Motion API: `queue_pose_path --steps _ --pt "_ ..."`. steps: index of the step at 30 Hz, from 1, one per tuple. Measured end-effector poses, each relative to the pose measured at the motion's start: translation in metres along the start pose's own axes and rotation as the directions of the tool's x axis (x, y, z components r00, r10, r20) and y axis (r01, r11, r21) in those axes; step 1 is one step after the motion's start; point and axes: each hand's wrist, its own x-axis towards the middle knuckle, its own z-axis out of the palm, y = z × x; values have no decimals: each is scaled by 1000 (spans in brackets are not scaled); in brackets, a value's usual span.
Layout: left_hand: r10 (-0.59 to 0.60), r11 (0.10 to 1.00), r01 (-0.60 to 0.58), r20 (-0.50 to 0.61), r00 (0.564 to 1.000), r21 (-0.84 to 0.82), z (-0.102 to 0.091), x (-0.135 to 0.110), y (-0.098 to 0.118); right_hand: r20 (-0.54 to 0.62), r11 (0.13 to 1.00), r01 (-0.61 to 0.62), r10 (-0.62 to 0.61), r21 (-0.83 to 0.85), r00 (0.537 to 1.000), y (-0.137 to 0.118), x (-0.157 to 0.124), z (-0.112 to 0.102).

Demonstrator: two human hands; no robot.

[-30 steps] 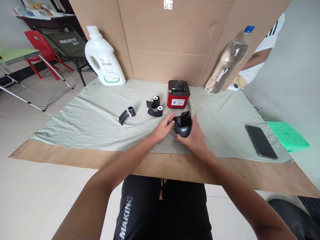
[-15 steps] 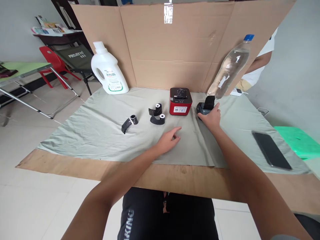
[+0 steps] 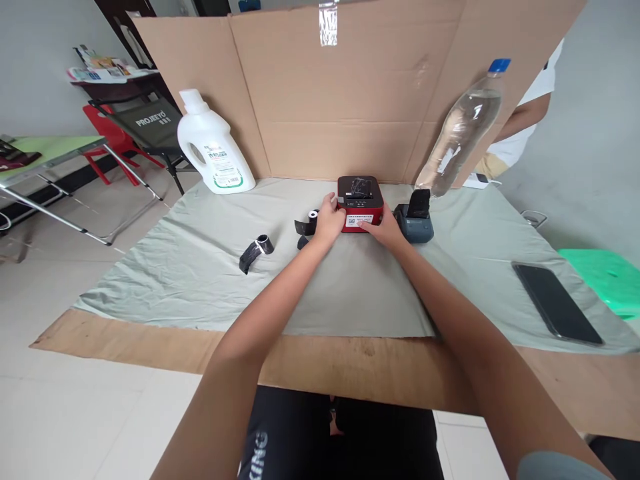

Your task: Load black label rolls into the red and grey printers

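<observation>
A small red and black receipt printer (image 3: 361,193) with a white label on its front stands on the grey cloth. My left hand (image 3: 330,221) is closed against its left side. On the opposite side my right hand (image 3: 386,228) grips the right front, the thumb lying over the label's edge. Just right of that hand stands a dark grey portable printer (image 3: 418,230) with a black strip rising from its top. Behind my left hand a roll of black paper (image 3: 305,227) with a white core is partly hidden. Another black roll (image 3: 263,245) lies further left, its end unrolled.
A white detergent bottle (image 3: 215,150) and a tilted clear bottle (image 3: 463,133) with a blue cap lean on the cardboard panel (image 3: 345,87). A black phone (image 3: 555,300) lies at the right. Bare wood (image 3: 150,343) edges the table. Behind the panel stands a person (image 3: 530,120).
My right hand has left the grey portable printer and moved left onto the red printer. My left hand has gone forward from the cloth to the red printer's left side.
</observation>
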Motion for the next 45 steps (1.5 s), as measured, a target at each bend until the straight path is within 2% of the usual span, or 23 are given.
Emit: queue_pose_path --steps 3,6,9,13,17,21,24,29,31,33,35,36,40,45 --pt "-25 999 24 -49 998 -32 5 -8 5 -52 998 66 -66 -3 996 -3 -5 1" --pt "19 996 -21 -26 999 -82 3 -33 17 -87 995 92 -96 -50 992 -13 -25 -8" --pt "118 988 -115 21 993 -104 -4 -69 33 -124 986 128 -141 -106 982 -27 -59 -21" --pt "220 973 -212 79 972 -94 -15 -131 53 -154 975 147 -173 -166 973 -50 -118 -38" --pt "163 986 -153 157 974 -70 -23 -190 60 -101 975 123 -144 -186 984 -68 -171 -43" --pt "107 994 -107 179 978 -9 -27 -223 51 -40 979 96 -104 -179 994 -70 -198 -39" --pt "131 989 -140 174 976 42 -28 -228 44 -27 980 79 -85 -180 996 -67 -203 -36" --pt "230 938 -255 130 964 233 -30 -218 43 -76 976 79 -96 -205 992 -69 -202 -35" --pt "323 881 -342 111 940 327 -31 -214 45 -91 969 139 -160 -206 983 -72 -200 -36" --pt "444 795 -451 119 888 405 -31 -210 47 -94 957 207 -230 -203 969 -75 -199 -38" --pt "501 730 -508 148 853 457 -31 -209 49 -82 953 237 -255 -188 963 -76 -198 -41" --pt "490 723 -503 161 857 473 -30 -209 49 -76 956 234 -250 -174 965 -76 -198 -42" --pt "339 800 -365 143 930 476 -30 -208 50 -78 977 184 -193 -112 978 -73 -199 -44" --pt "280 868 -301 112 953 395 -32 -200 47 -93 977 176 -188 -122 978 -69 -197 -43"
